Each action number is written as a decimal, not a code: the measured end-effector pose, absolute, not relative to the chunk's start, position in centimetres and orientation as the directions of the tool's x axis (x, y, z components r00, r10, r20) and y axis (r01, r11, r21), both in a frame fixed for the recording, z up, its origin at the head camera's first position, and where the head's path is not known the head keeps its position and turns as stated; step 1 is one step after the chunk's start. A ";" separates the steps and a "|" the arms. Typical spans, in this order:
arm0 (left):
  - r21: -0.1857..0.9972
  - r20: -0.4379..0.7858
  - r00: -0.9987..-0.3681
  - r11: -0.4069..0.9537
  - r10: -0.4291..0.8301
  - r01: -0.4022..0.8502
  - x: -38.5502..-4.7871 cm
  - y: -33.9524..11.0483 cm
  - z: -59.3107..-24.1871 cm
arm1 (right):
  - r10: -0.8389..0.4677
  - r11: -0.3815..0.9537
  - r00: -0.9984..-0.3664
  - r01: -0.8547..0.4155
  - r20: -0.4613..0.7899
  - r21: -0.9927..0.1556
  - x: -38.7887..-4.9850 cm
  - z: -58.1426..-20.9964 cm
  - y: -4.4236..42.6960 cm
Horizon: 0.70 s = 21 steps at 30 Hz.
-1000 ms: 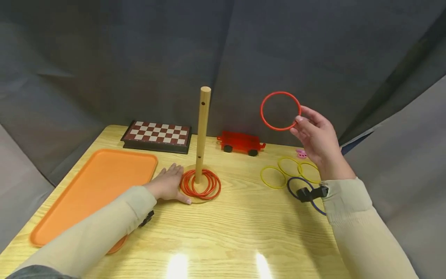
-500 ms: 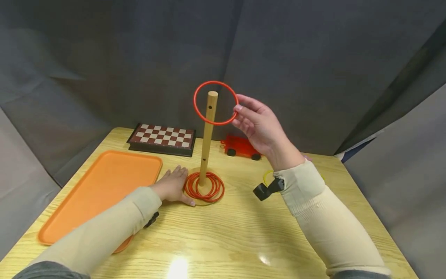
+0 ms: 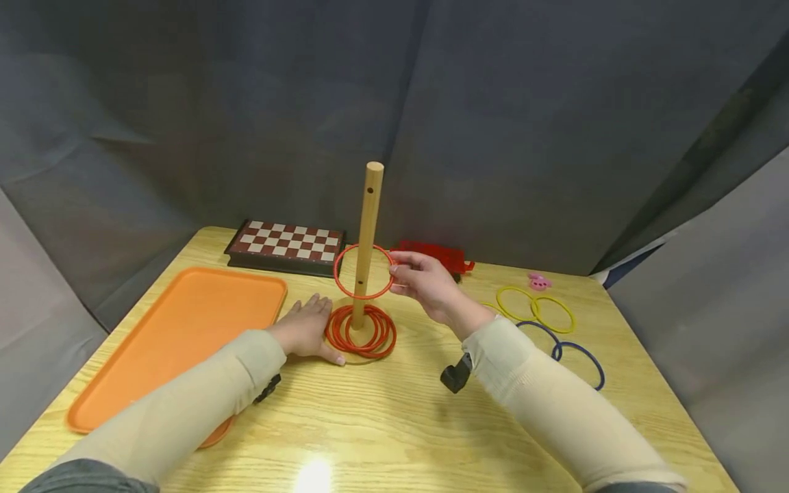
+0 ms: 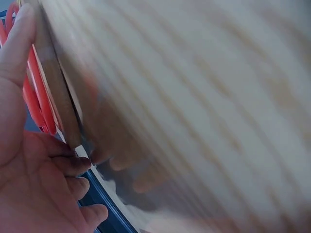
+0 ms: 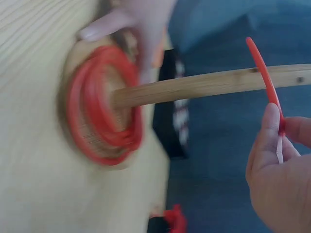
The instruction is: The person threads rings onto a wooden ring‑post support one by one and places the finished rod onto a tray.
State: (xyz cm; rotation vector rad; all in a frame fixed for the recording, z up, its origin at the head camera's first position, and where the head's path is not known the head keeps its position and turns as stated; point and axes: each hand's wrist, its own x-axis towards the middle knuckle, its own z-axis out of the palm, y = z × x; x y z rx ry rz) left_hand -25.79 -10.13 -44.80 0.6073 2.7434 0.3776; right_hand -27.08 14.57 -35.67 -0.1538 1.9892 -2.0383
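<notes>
A tall wooden peg (image 3: 370, 219) stands upright on a round base (image 5: 72, 56). Several red rings (image 3: 376, 353) lie loosely stacked around its foot. Partway down the peg, my right hand (image 3: 428, 286) pinches another red ring (image 5: 262, 70) between thumb and fingers. That ring encircles the peg, above the stack and apart from it. My left hand (image 3: 303, 331) rests at the left of the base with fingers spread. In the left wrist view, the thumb (image 4: 22, 36) lies along the base rim beside the red rings, and the other fingers are loosely bent.
An orange tray (image 3: 185, 335) lies at the left. Behind stand a checkered board box (image 3: 286, 245) and a red toy wagon (image 3: 440, 257). Yellow rings (image 3: 574, 320), blue rings (image 3: 603, 376) and a small pink piece (image 3: 539, 281) lie at the right. Dark curtains (image 3: 524, 137) enclose the table.
My right hand has carried the red ring leftward to the peg, then lowered it around the shaft to below mid-height. The left hand has stayed at the base.
</notes>
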 end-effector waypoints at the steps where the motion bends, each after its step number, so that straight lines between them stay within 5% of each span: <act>1: 0.315 -0.238 -0.864 0.877 0.444 0.364 -25.8 -10.1 -44.7 | -0.286 0.015 -0.949 0.131 -0.130 -0.991 -27.1 -36.4 14.6; 9: 0.317 -0.236 -0.865 0.876 0.443 0.362 -25.8 -10.2 -44.9 | -0.308 0.182 -0.922 0.183 -0.233 -0.966 -27.1 -41.5 14.9; 21: 0.324 -0.249 -0.866 0.880 0.433 0.346 -25.8 -10.2 -45.0 | -0.301 0.207 -0.918 0.201 -0.258 -0.957 -26.7 -43.3 14.5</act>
